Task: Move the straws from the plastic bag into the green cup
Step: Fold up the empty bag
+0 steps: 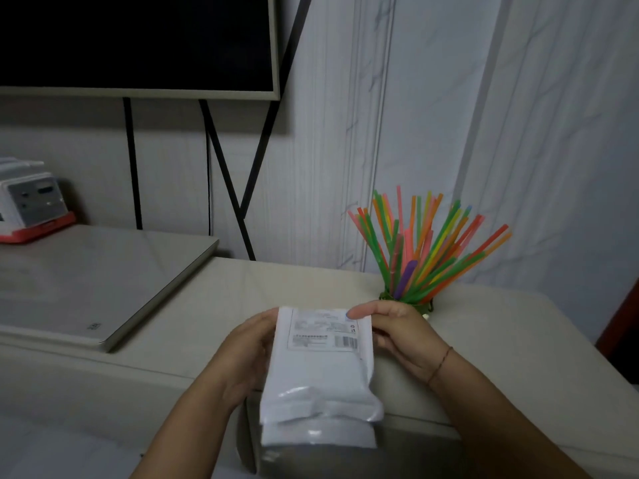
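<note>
Sides of plastic bag (321, 371) gripped by left hand (249, 354), right hand (397, 333). Just beyond, green cup (426, 304) packed with fanned straws (425, 243): toppling judged possible if knocked.

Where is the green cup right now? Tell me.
Head view, right of centre: the green cup stands on the table, holding straws, just behind the right hand.
</note>
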`<act>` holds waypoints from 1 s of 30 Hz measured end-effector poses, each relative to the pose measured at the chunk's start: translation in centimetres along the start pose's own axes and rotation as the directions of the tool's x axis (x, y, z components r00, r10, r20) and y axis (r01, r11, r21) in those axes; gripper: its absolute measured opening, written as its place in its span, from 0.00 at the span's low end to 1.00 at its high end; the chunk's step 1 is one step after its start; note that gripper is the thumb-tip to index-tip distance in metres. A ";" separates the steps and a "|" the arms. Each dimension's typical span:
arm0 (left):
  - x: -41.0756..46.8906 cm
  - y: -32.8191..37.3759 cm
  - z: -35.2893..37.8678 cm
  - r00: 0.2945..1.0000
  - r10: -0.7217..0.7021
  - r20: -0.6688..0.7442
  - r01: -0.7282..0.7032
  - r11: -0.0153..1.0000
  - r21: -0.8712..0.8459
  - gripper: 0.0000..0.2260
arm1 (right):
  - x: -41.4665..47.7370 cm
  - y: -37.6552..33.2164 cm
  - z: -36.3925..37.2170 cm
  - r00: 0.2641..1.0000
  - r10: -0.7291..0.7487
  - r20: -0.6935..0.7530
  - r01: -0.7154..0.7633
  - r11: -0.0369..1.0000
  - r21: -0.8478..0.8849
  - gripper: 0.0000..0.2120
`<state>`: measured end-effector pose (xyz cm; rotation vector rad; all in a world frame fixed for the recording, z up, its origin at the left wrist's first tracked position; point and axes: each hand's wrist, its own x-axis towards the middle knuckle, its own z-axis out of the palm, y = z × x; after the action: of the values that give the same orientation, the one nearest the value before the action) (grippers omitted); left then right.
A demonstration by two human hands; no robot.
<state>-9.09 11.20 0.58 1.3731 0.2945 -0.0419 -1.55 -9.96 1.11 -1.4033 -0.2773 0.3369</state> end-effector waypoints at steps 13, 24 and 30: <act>0.3 -1.2 0.4 0.971 -0.097 0.217 0.069 0.988 0.135 0.21 | -0.4 -0.9 -1.0 0.993 0.019 -0.116 -0.017 1.000 0.018 0.11; 0.6 -0.9 5.8 0.971 -0.056 0.234 0.045 0.998 0.054 0.16 | -3.7 -2.7 -5.0 0.957 0.288 0.046 -0.281 0.952 -0.121 0.17; 0.4 -0.8 12.3 0.908 -0.082 0.410 0.040 0.993 0.109 0.18 | -8.6 -3.5 -11.1 0.966 0.244 -0.085 -0.249 0.968 -0.045 0.15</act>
<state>-6.66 -0.82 1.74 1.4148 -0.0240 -0.4013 -4.96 -23.94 3.04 -1.5052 -0.0463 0.4804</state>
